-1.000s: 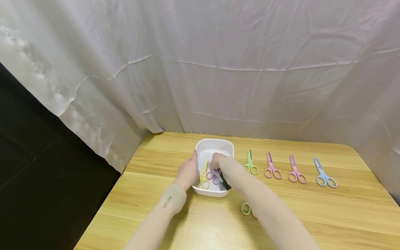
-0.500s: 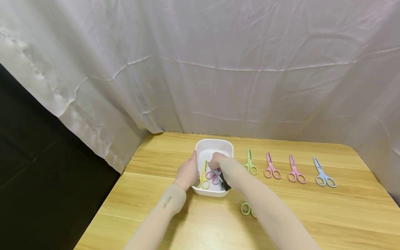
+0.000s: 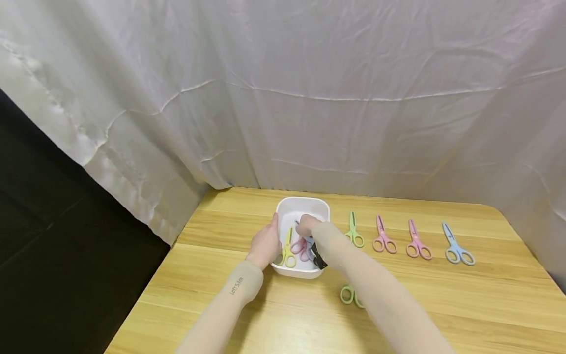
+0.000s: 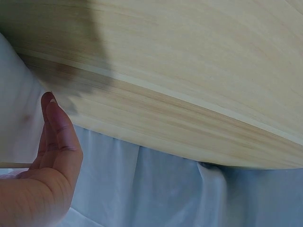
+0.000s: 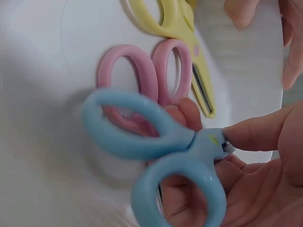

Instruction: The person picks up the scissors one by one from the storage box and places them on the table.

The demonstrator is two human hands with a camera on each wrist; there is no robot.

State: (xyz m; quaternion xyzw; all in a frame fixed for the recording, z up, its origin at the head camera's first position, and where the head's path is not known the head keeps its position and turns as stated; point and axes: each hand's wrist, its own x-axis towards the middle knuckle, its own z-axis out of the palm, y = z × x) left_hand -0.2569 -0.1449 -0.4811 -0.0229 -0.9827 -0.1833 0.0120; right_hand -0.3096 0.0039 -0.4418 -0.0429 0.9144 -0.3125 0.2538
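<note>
My left hand (image 3: pixel 266 244) grips the left wall of a white plastic box (image 3: pixel 302 205), thumb inside and fingers outside. In the left wrist view the left hand (image 4: pixel 59 151) lies along the outer wall. My right hand (image 3: pixel 308 225) is inside the box, pinching blue scissors (image 5: pixel 206 151) near the pivot between thumb and fingers. Their two handle loops point away from the palm, and the hand hides most of the blades. Under them lie pink scissors (image 5: pixel 147 75), partly covered. Yellow scissors (image 3: pixel 288 248) lie beside these, near the left hand.
Right of the box, a row holds green scissors (image 3: pixel 353 229), two pink scissors (image 3: pixel 383 242), (image 3: pixel 416 246) and blue scissors (image 3: pixel 457 250) on the wooden table (image 3: pixel 442 300). Another green pair (image 3: pixel 347 295) is partly under the right forearm. A grey curtain (image 3: pixel 309 147) hangs behind.
The right hand has turned the blue scissors slightly, and their handles have shifted a little to the right over the pink pair. The left hand stays on the box.
</note>
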